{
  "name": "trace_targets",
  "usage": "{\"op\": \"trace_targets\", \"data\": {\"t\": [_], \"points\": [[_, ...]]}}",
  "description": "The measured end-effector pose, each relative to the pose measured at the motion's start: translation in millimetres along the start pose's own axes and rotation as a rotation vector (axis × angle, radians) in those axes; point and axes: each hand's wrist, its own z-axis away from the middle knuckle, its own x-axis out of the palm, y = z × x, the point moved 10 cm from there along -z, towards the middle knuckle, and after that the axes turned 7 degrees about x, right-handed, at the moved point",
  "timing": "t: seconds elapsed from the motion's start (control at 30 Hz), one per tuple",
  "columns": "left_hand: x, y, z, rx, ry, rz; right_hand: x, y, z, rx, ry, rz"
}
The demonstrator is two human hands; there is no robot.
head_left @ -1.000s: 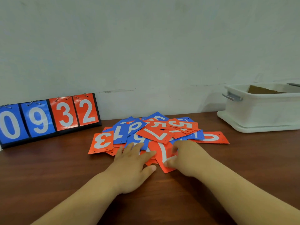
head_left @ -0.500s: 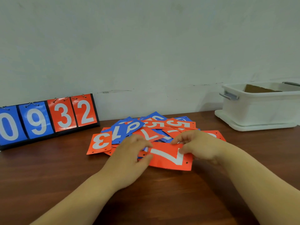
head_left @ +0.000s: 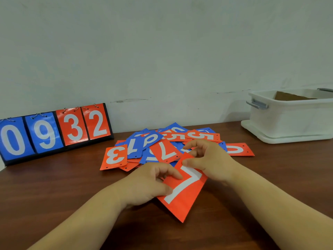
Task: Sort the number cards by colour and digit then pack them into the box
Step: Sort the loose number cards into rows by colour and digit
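**A:** While both hands are on one card, can you tell me where this card is?

**B:** Yes. The red 7 card [head_left: 185, 199] is between the pile of cards [head_left: 162, 147] and the near edge of the surface [head_left: 54, 195]. It is turned like a diamond, with one corner pointing to the near edge. Its upper corner reaches over the near side of the pile.

**A:** How is the grip of each hand?

**B:** The left hand [head_left: 149, 181] has its grip closed on the left side of the card, pinching it between thumb and fingers. The right hand [head_left: 210, 161] has its grip closed on the upper corner, with the thumb on the red face. Its other fingers are curled above the pile.

**A:** Does the card touch the surface?

**B:** I cannot tell.

**A:** And the other cards?

**B:** They lie in the middle, toward the far edge, red and blue mixed and overlapping. Many digits are upside down. A red 3 card [head_left: 115, 156] is at the left side of the pile.

**A:** Where is the box?

**B:** The white box [head_left: 288, 120] stands at the far right corner on a white tray [head_left: 270, 138], well apart from the pile. It has a grey handle [head_left: 256, 104], and a brown cardboard piece [head_left: 290, 96] is inside.

**A:** Anything else?

**B:** A scoreboard [head_left: 54, 132] leans on the wall at the far left corner. It shows a blue 0 and 9, then a red 3 and 2.
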Motion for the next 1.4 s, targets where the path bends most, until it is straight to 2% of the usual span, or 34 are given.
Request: {"op": "trace_targets", "data": {"t": [0.07,0.13,0.2,0.27,0.33,0.4,0.5,0.57,0.67,0.8,0.9,1.0,1.07,1.2,1.33,1.4], "points": [[5.0,-2.6,0.8,-0.034,-0.027,0.022,2.6,0.7,-1.6,-0.005,0.014,0.012],[-1.4,-3.6,0.7,-0.042,0.029,-0.019,-3.4,4.8,-5.0,-0.007,0.094,0.017],[-23.3,-6.3,2.3,-0.055,0.190,-0.097,-11.2,11.1,-7.9,0.004,0.183,0.088],[-55.0,-13.5,9.4,-0.074,0.433,-0.085,-10.8,14.2,-10.9,-0.009,0.216,0.278],[-79.7,-26.1,17.9,-0.094,0.625,-0.043,2.8,14.1,-17.3,-0.063,0.165,0.479],[-90.7,-39.9,23.2,-0.135,0.724,-0.003,27.0,17.0,-25.5,-0.100,0.051,0.679],[-90.6,-51.6,24.6,-0.186,0.752,-0.018,57.6,26.9,-30.4,-0.086,-0.127,0.829],[-89.5,-56.1,24.0,-0.205,0.760,-0.025,60.4,23.5,-24.9,-0.114,-0.164,0.859],[-89.8,-60.6,24.3,-0.228,0.780,0.024,45.8,5.6,-14.1,-0.205,-0.096,0.836],[-88.6,-63.6,25.9,-0.241,0.829,0.180,32.0,-4.9,-9.2,-0.198,0.019,0.781],[-85.4,-66.6,25.6,-0.244,0.865,0.383,34.2,-0.1,-8.9,-0.123,0.052,0.730],[-84.6,-64.5,25.1,-0.237,0.890,0.498,45.7,15.8,-11.4,-0.012,-0.003,0.830],[-85.6,-61.0,27.3,-0.222,0.895,0.450,44.2,18.9,-11.9,0.022,0.001,0.798],[-88.9,-55.4,33.1,-0.192,0.907,0.350,33.4,17.2,-5.0,0.055,-0.019,0.582],[-96.6,-51.2,37.1,-0.143,0.939,0.249,9.4,1.9,-1.9,-0.045,0.042,0.398],[-101.1,-47.1,41.6,-0.124,0.971,0.163,-0.8,-4.1,0.0,-0.062,-0.001,0.315]]}}
